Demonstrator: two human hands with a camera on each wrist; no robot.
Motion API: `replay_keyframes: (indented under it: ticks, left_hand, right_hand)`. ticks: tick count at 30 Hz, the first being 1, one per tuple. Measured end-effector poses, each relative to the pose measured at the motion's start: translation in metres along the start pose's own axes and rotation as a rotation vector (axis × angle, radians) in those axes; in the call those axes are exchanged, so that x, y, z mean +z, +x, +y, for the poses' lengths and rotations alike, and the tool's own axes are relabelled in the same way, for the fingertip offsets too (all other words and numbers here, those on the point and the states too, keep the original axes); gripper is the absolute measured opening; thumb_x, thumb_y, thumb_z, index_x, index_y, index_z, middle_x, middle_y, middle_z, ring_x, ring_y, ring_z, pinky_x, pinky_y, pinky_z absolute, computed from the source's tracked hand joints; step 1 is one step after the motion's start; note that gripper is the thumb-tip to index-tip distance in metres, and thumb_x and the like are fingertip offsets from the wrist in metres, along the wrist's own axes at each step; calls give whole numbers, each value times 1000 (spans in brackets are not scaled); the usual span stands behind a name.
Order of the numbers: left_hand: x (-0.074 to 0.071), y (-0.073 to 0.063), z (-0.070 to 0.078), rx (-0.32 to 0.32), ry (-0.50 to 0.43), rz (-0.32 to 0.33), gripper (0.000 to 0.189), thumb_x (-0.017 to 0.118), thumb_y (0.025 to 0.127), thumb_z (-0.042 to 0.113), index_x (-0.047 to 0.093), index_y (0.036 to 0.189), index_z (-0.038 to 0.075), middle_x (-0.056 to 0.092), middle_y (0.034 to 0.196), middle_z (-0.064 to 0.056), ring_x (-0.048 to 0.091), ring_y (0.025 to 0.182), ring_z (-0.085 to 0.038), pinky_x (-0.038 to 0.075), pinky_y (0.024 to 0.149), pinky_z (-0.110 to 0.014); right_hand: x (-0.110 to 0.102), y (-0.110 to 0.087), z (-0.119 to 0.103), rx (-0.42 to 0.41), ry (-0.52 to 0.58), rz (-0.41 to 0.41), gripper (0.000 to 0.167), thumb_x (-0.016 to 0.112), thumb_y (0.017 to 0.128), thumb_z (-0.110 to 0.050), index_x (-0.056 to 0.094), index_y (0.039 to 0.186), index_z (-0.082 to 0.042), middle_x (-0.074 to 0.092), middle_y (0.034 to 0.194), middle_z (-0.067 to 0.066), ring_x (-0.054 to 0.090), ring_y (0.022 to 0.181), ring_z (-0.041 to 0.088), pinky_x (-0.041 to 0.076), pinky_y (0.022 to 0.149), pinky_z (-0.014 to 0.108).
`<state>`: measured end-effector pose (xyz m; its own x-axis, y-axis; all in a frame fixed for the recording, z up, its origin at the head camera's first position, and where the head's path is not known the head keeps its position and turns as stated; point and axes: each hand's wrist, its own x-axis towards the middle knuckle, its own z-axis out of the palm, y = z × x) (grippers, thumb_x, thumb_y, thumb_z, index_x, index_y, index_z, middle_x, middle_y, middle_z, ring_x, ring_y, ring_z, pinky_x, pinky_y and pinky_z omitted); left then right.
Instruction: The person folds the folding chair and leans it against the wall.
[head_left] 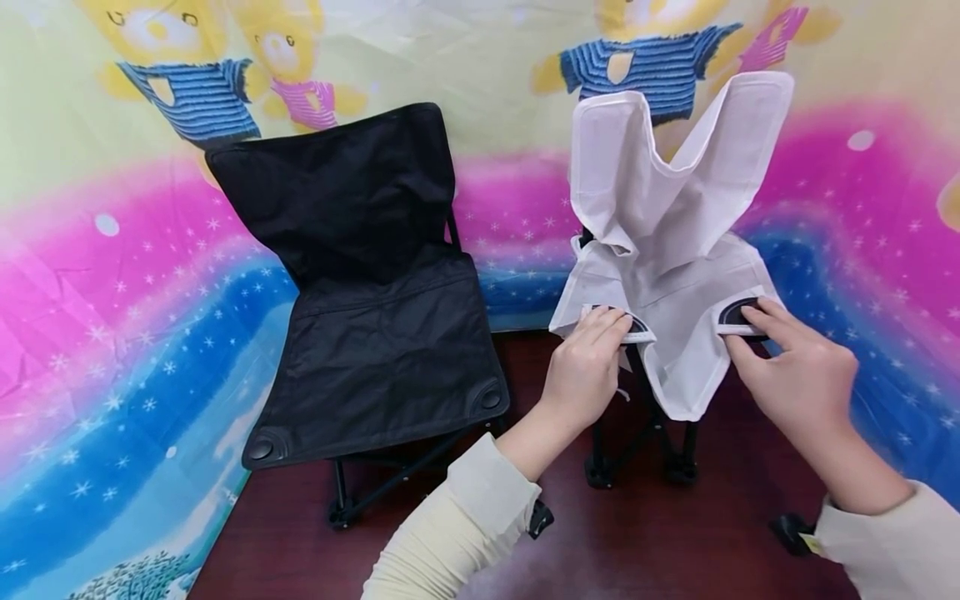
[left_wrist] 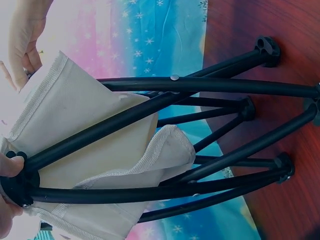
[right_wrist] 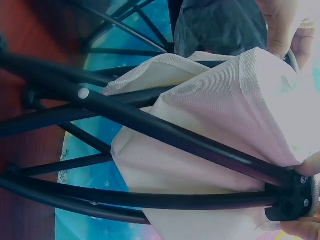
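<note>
A white folding chair [head_left: 675,287] with a black tube frame stands partly folded on the right, its fabric sagging between the legs. My left hand [head_left: 588,367] grips the near left corner of its seat, and my right hand [head_left: 806,375] grips the near right corner. Black patches mark both corners. From below, the left wrist view shows fingers around a black corner joint [left_wrist: 22,180]. Likewise, fingers and thumb hold the opposite black joint [right_wrist: 295,197] in the right wrist view. Crossed black legs [left_wrist: 235,85] run down from the fabric.
An opened black folding chair [head_left: 382,358] stands to the left of the white one. Both are on a dark red surface [head_left: 277,533]. Behind them hangs a colourful cloth backdrop [head_left: 510,208] printed with bears and snowflakes. Black feet [head_left: 542,518] show beside the left sleeve.
</note>
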<state>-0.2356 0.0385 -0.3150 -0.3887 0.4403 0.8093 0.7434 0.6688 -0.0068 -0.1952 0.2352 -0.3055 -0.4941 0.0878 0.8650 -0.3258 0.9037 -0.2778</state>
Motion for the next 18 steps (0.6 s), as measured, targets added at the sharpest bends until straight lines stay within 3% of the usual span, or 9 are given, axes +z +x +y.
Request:
replay_keyframes:
  ticks: [5, 10, 18]
  left_hand:
    - [-1, 1, 0, 12, 21, -7, 25, 57, 79, 3, 63, 103, 5, 60, 106, -5, 50, 105, -15, 24, 97, -22]
    - [-1, 2, -1, 8, -24, -26, 26, 57, 79, 2, 62, 105, 4, 59, 107, -5, 49, 107, -15, 24, 97, -22]
    - [-3, 4, -1, 5, -50, -32, 27, 56, 79, 3, 62, 105, 5, 59, 108, -5, 49, 107, -15, 25, 97, -22]
  right_hand:
    - [3, 0, -1, 13, 27, 26, 33, 67, 64, -10, 65, 94, 3, 58, 100, 19, 46, 43, 32, 14, 35, 18]
    - [4, 1, -2, 12, 32, 30, 33, 68, 64, -11, 65, 94, 3, 59, 100, 18, 49, 47, 33, 14, 36, 18]
    - [7, 3, -6, 5, 26, 23, 33, 67, 62, -10, 66, 93, 3, 60, 98, 18, 58, 78, 37, 17, 39, 12]
